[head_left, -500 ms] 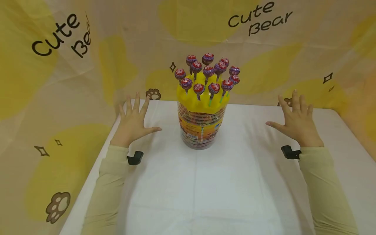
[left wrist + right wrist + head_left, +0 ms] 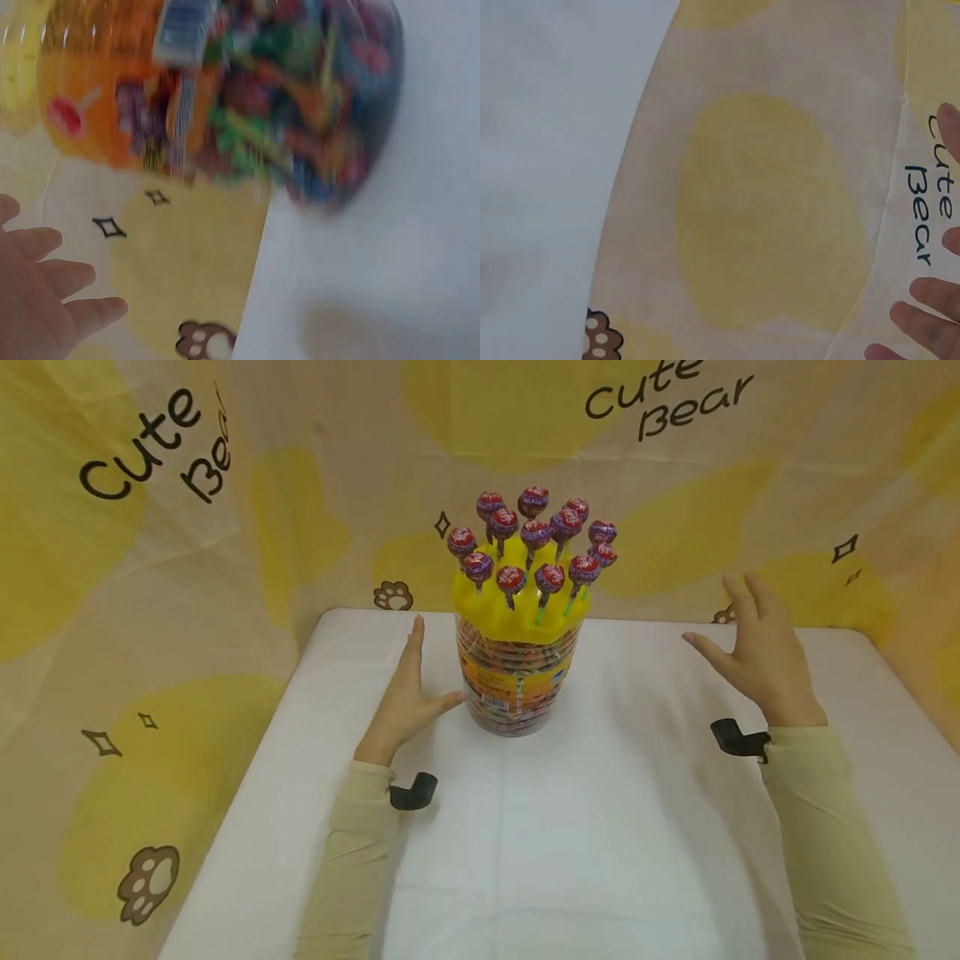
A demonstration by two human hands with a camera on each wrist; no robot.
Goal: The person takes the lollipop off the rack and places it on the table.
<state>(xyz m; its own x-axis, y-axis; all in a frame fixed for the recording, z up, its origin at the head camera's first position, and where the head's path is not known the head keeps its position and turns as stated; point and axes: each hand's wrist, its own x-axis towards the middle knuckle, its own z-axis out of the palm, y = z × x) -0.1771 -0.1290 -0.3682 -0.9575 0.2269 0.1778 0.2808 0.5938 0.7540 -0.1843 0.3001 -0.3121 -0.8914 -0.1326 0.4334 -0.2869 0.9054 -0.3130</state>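
Note:
A clear ribbed jar [image 2: 517, 685] of wrapped candy stands upright at the back middle of the table. On its yellow lid [image 2: 517, 622] several lollipops [image 2: 536, 535] in red and purple wrappers stick up on sticks. My left hand [image 2: 405, 702] is just left of the jar, fingers straight, its thumb tip overlapping the jar's edge in the head view. In the left wrist view the jar [image 2: 247, 112] looms blurred and close, with the spread fingers [image 2: 67, 277] beside it. Well to the right of the jar, my right hand [image 2: 772, 652] hovers with extended fingers and holds nothing.
A white cloth covers the table [image 2: 555, 843]. Behind and to the left hangs a yellow and beige curtain [image 2: 360, 468] printed with words, paws and stars. Black camera mounts [image 2: 414, 792] sit at both wrists.
My left hand has moved right, close to the jar, and turned edge-on. The right hand has turned slightly and stays nearly in place. The jar has not moved on the table.

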